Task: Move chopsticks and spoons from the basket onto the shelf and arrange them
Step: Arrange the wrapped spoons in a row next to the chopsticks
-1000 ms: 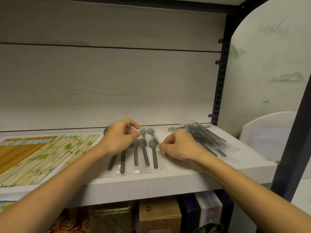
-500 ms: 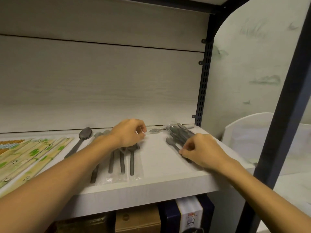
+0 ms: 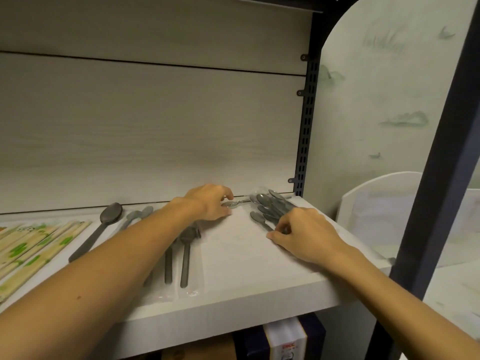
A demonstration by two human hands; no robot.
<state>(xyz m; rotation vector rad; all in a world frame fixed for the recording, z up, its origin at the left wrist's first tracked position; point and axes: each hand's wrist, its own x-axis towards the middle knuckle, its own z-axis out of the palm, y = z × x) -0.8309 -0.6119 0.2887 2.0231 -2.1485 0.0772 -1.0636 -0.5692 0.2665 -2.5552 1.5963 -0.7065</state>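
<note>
1. Lying far left of the left hand (image 3: pixel 207 203): chopstick packs (image 3: pixel 33 245), count unclear.
2. One big dark spoon (image 3: pixel 104 224) left of the forearm; two wrapped spoons (image 3: pixel 181 253) under it.
3. Left hand's fingers curled, touching one small spoon (image 3: pixel 231 204).
4. Right hand (image 3: pixel 304 235) pinches one spoon in the bagged spoon pile (image 3: pixel 270 206), on the shelf (image 3: pixel 233 302).
</note>
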